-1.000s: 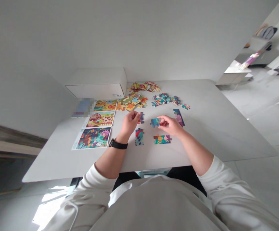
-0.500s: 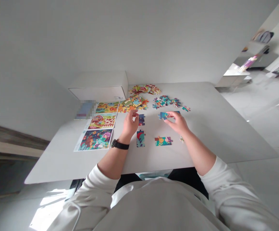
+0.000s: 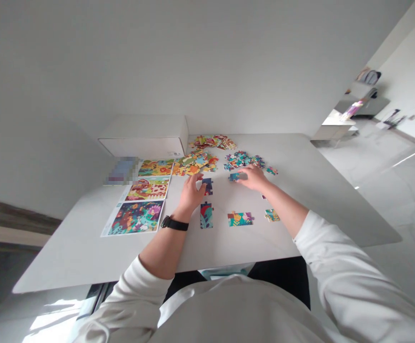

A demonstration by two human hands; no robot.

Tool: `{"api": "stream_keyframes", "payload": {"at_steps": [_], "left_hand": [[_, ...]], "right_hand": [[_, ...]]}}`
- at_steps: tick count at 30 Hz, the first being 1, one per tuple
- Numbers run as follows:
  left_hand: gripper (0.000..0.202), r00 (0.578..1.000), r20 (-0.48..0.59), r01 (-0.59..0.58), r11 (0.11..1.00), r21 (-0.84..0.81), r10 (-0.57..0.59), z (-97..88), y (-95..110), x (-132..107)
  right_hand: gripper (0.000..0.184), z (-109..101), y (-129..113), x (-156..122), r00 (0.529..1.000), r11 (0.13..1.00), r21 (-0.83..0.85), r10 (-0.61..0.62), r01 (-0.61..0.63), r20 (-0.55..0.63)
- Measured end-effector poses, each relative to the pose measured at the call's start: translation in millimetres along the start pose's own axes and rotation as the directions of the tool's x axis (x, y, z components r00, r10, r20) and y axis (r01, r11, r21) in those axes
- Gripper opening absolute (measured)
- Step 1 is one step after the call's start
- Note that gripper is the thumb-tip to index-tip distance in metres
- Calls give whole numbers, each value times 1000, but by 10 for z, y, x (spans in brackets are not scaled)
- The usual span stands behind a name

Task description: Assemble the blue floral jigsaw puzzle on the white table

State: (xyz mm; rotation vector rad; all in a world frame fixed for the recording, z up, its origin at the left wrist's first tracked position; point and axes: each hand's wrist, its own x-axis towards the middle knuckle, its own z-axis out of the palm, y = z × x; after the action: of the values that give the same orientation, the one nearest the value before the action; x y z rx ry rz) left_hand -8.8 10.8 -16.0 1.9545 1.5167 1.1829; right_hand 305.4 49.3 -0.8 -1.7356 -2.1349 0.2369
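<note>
My right hand has its thumb and fingers on the edge of a blue puzzle piece, just in front of a pile of teal puzzle pieces. My left hand rests beside a dark blue joined puzzle strip, thumb near its left edge and fingers apart, with nothing seen between them. Below it lies a red and teal puzzle section. A teal section with yellow leaves lies in the middle, and a small yellow and teal piece is partly under my right forearm.
Three printed picture sheets lie at the left. Behind them stands a white box against the wall. Orange-yellow pieces and red-green pieces form further piles. One loose piece sits right of the teal pile.
The view has shifted, so the table sits lower in the picture. My right hand has moved slightly left with the blue piece, uncovering less of it. My left hand stays by the dark blue strip.
</note>
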Motion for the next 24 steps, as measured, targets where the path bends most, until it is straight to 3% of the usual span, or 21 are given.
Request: {"api": "stream_keyframes", "payload": {"at_steps": [5, 8, 12, 24], "left_hand": [[31, 1000, 0, 11, 1000, -16, -11, 36, -34, 9], [31, 1000, 0, 13, 1000, -23, -13, 54, -34, 14], [31, 1000, -6, 21, 999, -46, -22, 56, -22, 25], [29, 999, -13, 46, 996, -81, -47, 76, -63, 33]], "right_hand": [[47, 10, -31, 29, 998, 998, -54, -27, 30, 60], [48, -4, -35, 17, 986, 988, -8, -153, 154, 63], [31, 24, -37, -13, 947, 954, 15, -298, 298, 119], [30, 1, -40, -164, 932, 940, -39, -330, 339, 147]]}}
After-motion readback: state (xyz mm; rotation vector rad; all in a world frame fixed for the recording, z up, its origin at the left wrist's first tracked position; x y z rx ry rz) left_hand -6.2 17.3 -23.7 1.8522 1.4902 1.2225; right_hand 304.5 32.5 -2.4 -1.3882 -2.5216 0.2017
